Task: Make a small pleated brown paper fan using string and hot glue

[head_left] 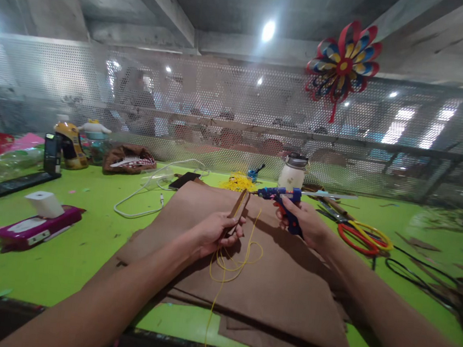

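My left hand (219, 233) pinches a narrow folded piece of brown sheet (239, 206) that points up and away from me. A yellow cord (241, 268) runs along this piece, loops below it and trails down over the table's front edge. My right hand (301, 219) is wrapped round the handle of a blue glue gun (289, 195). Its nozzle points left and reaches close to the upper end of the brown piece; whether they touch I cannot tell. Under both hands lies a stack of large brown sheets (280, 294).
Scissors with red and yellow handles (363, 237) and black cables lie to the right. A lidded jar (293, 171) and yellow shreds (236, 182) stand beyond the stack. On the left are a white cable (128, 213), a purple power strip (38, 226) and bottles (71, 145). Perforated mesh (222, 101) closes the back.
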`<state>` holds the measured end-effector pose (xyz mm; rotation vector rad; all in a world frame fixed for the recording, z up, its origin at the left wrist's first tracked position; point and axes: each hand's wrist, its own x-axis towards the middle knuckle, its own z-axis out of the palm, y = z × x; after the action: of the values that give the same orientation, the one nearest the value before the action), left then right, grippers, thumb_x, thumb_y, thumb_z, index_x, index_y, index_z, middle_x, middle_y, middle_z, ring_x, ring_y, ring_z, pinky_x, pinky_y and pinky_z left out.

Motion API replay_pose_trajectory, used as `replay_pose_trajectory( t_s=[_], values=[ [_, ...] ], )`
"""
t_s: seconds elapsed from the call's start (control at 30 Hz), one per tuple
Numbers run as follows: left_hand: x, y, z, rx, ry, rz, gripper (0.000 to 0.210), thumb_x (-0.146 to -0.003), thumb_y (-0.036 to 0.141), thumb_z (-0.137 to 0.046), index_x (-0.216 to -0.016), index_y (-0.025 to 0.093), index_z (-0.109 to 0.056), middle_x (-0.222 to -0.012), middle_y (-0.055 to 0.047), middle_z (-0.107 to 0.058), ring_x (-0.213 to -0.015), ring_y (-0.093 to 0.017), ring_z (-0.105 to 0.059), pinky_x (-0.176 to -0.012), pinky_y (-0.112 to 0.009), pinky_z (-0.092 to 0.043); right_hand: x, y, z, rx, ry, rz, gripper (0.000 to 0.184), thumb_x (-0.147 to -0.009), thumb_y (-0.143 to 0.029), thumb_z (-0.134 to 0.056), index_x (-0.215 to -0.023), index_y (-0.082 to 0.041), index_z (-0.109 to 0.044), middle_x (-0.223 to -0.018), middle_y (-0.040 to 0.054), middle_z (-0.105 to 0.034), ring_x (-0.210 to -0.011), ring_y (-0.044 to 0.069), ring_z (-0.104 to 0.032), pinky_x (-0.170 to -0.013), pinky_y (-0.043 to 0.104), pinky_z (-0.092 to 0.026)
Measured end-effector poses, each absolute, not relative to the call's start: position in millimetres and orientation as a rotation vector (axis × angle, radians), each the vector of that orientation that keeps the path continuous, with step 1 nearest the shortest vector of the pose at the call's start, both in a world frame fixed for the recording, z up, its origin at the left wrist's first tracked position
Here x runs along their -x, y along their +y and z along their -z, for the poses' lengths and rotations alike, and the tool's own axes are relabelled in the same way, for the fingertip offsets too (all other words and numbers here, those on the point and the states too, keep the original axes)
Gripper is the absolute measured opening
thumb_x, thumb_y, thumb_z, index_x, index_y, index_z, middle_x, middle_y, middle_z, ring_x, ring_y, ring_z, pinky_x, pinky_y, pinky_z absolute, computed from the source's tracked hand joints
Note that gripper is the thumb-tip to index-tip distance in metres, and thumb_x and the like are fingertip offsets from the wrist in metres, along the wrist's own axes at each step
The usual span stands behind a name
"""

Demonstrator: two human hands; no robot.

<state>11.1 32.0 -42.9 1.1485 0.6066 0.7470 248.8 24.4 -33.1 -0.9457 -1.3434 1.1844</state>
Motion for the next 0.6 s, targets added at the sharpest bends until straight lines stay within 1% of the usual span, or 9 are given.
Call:
replay_pose_trajectory(
  t_s=[0.27, 0.43, 0.6],
  values=[
    [-11.0, 31.1, 41.5, -1.129, 0.573, -0.730, 0.013, -0.085, 0.018, -0.046, -0.091, 0.009, -0.052, -0.060, 0.000, -0.053, -0.035, -0.002, -0.033, -0.037, -0.017, -0.015, -246.6, 19.8, 31.6, 0.904, -1.302, -1.295, 0.035, -0.075, -0.048, -0.063, -0.084, -0.014, -0.061, -0.062, -0.0005, -0.053, -0.047, 0.008, -0.043, -0.045, 0.022, -0.040],
    [-10.8, 32.5, 42.8, -1.118, 0.562, -0.737, 0.013, -0.087, 0.017, -0.042, -0.092, 0.009, -0.051, -0.061, 0.000, -0.054, -0.035, -0.002, -0.033, -0.037, -0.017, -0.015, -244.9, 21.0, 36.4, 0.904, -1.296, -1.305, 0.034, -0.077, -0.047, -0.061, -0.086, -0.014, -0.061, -0.063, 0.0003, -0.053, -0.049, 0.008, -0.044, -0.048, 0.023, -0.042],
    [-10.7, 32.3, 42.7, -1.121, 0.567, -0.726, 0.013, -0.086, 0.016, -0.043, -0.093, 0.009, -0.051, -0.062, -0.001, -0.054, -0.034, -0.002, -0.033, -0.036, -0.017, -0.014, -248.3, 23.3, 36.8, 0.895, -1.247, -1.310, 0.031, -0.077, -0.045, -0.061, -0.086, -0.015, -0.061, -0.064, -0.0002, -0.054, -0.049, 0.008, -0.043, -0.048, 0.023, -0.043]
  ],
)
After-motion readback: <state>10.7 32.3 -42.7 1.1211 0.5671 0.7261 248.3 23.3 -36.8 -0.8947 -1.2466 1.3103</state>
